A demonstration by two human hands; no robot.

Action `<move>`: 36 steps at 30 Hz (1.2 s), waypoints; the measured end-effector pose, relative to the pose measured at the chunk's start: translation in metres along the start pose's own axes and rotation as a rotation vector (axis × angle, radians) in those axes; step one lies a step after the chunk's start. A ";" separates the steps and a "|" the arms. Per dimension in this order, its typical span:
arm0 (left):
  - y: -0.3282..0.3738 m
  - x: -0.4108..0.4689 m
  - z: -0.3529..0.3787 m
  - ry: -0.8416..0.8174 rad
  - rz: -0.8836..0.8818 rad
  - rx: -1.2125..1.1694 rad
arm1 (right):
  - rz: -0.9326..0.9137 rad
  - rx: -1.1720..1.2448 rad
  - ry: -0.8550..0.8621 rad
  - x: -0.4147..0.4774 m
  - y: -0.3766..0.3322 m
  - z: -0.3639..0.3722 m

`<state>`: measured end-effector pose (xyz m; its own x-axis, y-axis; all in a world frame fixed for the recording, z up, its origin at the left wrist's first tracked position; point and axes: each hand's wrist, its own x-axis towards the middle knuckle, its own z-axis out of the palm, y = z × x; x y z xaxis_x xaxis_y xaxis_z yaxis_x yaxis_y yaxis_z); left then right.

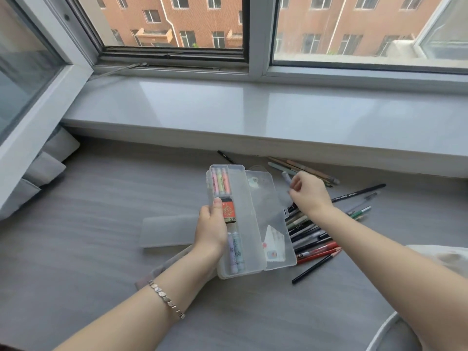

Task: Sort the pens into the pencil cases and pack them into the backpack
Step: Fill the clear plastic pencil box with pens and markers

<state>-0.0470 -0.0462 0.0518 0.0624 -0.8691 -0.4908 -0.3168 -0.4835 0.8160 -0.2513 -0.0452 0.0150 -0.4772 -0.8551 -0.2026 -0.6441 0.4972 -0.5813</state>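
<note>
Head view: clear pencil case [243, 211] lies open, its lid [268, 211] swung to 3 o'clock.
Left grip [211, 224]: curled round the case's 9 o'clock wall, thumb on an orange eraser box [228, 210] inside.
Right grip [309, 193]: above the lid's 1 o'clock corner, fingers curled round a pale pen [286, 177].
Pens: loose pens [309, 236] heaped just beside the lid at 3 o'clock; highlighters [221, 182] at the case's 12 o'clock end.
Room: windowsill [253, 110] borders 12 o'clock; counter [101, 224] runs wide toward 9 o'clock, past a frosted flat case [167, 230].
Materials: see-through plastic, grey wood grain.

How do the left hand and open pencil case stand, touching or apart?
Touching. Head view: the left hand grips the open pencil case, thumb over its left edge.
</note>
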 end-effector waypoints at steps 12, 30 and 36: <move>-0.002 -0.032 0.018 -0.124 -0.050 -0.098 | -0.504 0.166 -0.200 -0.140 -0.040 -0.011; -0.010 -0.054 0.018 -0.106 -0.050 -0.150 | -0.586 -0.002 0.121 -0.163 -0.015 0.010; -0.013 -0.052 0.016 -0.138 -0.022 -0.131 | -0.618 -0.066 0.111 -0.160 -0.004 0.011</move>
<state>-0.0608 0.0066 0.0617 -0.0652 -0.8397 -0.5390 -0.1899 -0.5199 0.8329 -0.1661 0.0878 0.0409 -0.0619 -0.9686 0.2407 -0.8547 -0.0731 -0.5139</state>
